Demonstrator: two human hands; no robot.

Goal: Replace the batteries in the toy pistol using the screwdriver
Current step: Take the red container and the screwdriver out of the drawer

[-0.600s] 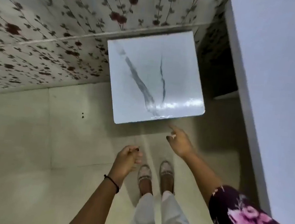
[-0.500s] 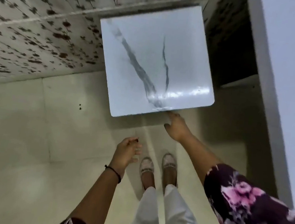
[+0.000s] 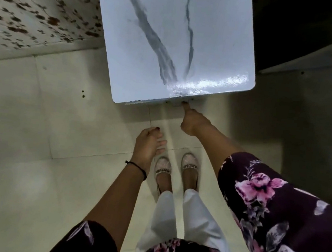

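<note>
With the right hand reaching one fingertip to the near edge of the table and the left hand hanging loose-fingered and empty below it, she should next find the unseen pistol and screwdriver.

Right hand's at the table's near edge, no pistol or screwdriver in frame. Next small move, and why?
Probably close the right hand on the near edge of the white marble-patterned table and draw it closer. The fingertip already touches the rim, the left hand hangs free and holds nothing, and the tabletop shows no toy or tool yet.
</note>
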